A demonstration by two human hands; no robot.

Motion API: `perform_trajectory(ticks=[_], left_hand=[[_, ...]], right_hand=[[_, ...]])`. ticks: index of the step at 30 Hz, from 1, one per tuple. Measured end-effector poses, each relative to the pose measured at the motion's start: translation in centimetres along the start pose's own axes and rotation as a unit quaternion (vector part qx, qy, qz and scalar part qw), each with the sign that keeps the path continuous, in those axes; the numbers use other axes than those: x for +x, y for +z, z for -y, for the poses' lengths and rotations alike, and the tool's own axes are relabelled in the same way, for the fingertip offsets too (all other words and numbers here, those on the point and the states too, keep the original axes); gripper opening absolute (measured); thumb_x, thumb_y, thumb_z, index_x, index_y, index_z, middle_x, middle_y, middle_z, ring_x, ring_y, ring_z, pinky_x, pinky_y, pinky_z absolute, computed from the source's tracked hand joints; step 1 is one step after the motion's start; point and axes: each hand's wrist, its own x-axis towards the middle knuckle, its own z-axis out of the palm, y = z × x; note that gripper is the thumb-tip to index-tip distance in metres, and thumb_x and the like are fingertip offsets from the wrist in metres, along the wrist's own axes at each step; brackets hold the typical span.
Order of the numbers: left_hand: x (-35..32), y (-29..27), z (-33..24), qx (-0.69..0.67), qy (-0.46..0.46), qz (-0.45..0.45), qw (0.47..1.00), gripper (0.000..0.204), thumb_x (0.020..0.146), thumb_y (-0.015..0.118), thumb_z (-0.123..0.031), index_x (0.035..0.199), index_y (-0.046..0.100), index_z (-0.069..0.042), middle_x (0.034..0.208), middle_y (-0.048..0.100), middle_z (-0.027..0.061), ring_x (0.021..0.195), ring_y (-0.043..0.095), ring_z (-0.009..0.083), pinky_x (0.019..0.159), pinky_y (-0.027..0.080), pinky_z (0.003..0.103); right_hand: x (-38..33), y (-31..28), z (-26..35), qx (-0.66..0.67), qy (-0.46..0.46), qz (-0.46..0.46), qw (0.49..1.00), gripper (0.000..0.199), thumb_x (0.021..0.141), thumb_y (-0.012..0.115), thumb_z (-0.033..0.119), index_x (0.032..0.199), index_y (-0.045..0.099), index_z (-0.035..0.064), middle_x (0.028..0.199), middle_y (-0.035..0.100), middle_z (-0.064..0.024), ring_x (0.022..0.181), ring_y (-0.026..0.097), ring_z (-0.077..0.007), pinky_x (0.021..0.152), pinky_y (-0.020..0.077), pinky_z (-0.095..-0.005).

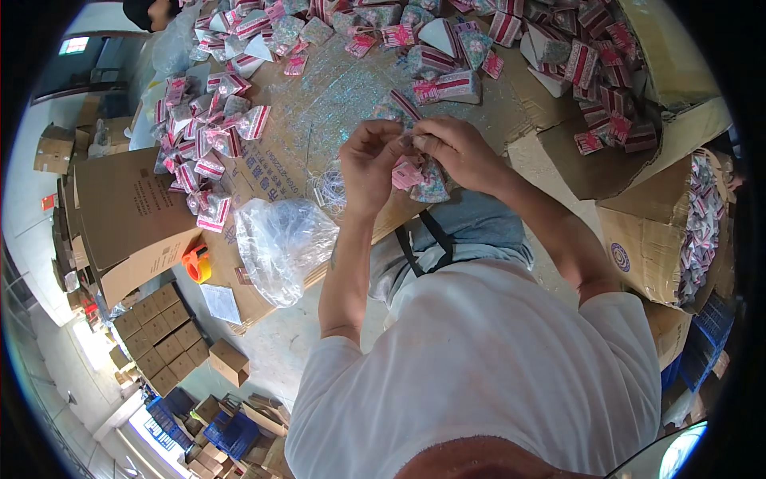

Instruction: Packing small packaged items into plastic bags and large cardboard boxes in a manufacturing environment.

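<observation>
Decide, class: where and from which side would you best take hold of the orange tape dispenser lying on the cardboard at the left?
Probably the orange tape dispenser is best gripped across its rounded orange body, coming from above. It lies flat on the cardboard sheet with open space over it; the clear plastic bag bulges close on its right, so a sideways approach looks cramped.

Two hands, the left hand [369, 164] and the right hand [456, 152], are working on one small wrapped packet [419, 180]. One clear plastic bag [281, 243] and one orange tape dispenser [196, 263] are lying on the cardboard. The pink-striped packets [203, 140] are lying in heaps too many to count.
</observation>
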Motion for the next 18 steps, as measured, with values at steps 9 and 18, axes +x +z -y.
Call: perform_trajectory(ticks=[9,18], left_hand=[[-0.4,0.4,1.9,0.341,0.246,-0.113,0.900,0.018,0.082,0.074,0.003,0.095,0.062,-0.002,0.084,0.068,0.0100,0.073,0.066,0.0211,0.068,0.052,0.036],[-0.3,-0.5,0.5,0.333,0.144,0.001,0.932,0.008,0.095,0.063,-0.007,0.097,0.061,0.000,0.087,0.066,0.0090,0.077,0.061,0.0193,0.072,0.047,0.033]], right_hand=[[-0.4,0.8,-0.3,-0.054,-0.053,-0.055,0.996,0.022,0.096,0.061,0.017,0.107,0.063,-0.0014,0.103,0.066,-0.0187,0.096,0.065,-0.0370,0.080,0.0510,-0.0435],[0.2,0.3,1.3,-0.295,-0.081,-0.029,0.952,0.022,0.091,0.058,0.010,0.112,0.059,0.0037,0.105,0.065,-0.0155,0.085,0.067,-0.0383,0.070,0.0529,-0.0476]])
